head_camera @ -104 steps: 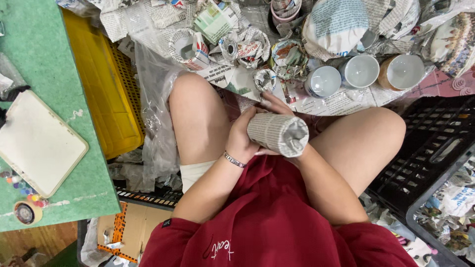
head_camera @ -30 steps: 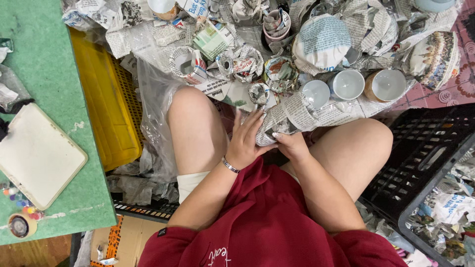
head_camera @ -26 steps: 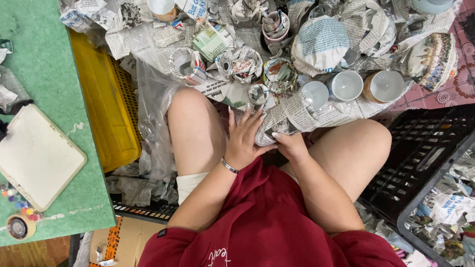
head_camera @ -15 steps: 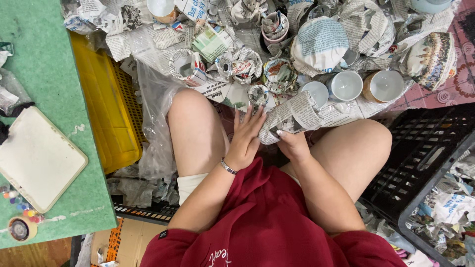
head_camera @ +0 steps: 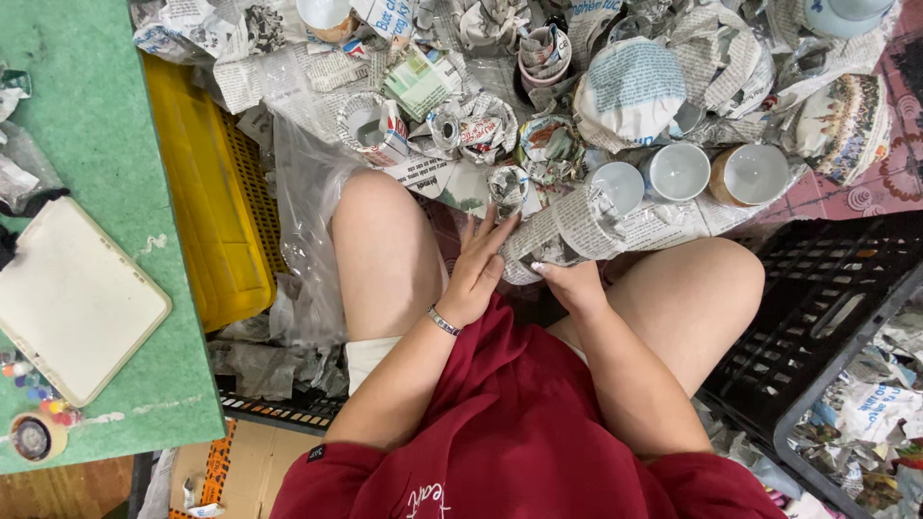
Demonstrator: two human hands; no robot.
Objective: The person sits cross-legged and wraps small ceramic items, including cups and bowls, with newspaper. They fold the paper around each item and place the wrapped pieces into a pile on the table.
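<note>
Left hand (head_camera: 478, 274) flat, fingers spread, pressed on the near end of a newspaper-wrapped bundle (head_camera: 562, 233) lying across the lap. Right hand (head_camera: 572, 285) curls under it from 5 o'clock, fingertips gripping the paper; palm hidden. Contents of the bundle not visible. At 1 o'clock, three white cups (head_camera: 678, 171) stand on newsprint. At 9 o'clock, a yellow crate (head_camera: 207, 226), partly cut off behind plastic film.

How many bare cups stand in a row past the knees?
3: a white cup by the newspaper-wrapped bundle in both hands, a white cup in the middle, a brown cup farthest right. More may hide under newspaper.
</note>
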